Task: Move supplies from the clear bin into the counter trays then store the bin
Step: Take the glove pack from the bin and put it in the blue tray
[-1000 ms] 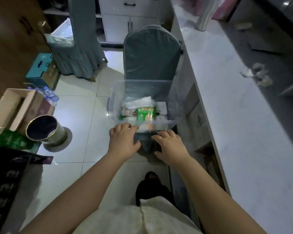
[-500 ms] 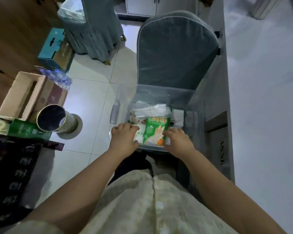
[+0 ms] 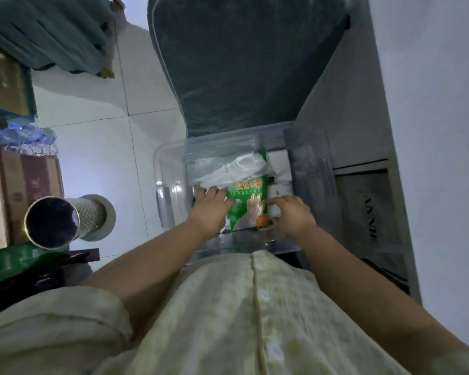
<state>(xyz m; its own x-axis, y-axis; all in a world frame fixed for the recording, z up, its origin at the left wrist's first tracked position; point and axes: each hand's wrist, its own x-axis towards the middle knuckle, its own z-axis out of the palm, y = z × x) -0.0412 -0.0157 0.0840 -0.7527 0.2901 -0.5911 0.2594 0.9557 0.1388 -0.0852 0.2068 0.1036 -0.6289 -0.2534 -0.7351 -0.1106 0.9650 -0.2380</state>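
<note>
The clear bin [image 3: 165, 169] stands on the floor between a chair and the counter's side. Inside it, a green glove packet [image 3: 248, 194] lies on top, with white plastic bags [image 3: 228, 166] behind it and a white box [image 3: 279, 192] at its right. Both my hands reach over the near wall into the bin. My left hand [image 3: 210, 207] has its thumb on the packet's left edge and its fingers bent down beside it. At the packet's right edge, my right hand [image 3: 291, 215] curls its fingers and thumb round it.
A grey-covered chair [image 3: 241, 66] stands just behind the bin. The white counter top [image 3: 439, 131] runs along the right, with an open shelf [image 3: 368, 212] under it. At the left are a metal wastebasket [image 3: 63, 223], cardboard boxes [image 3: 16, 190] and packed water bottles [image 3: 19, 136].
My hands have left the bin's near rim and gone inside it to the green packet. My head has moved forward over the bin and looks more steeply down.
</note>
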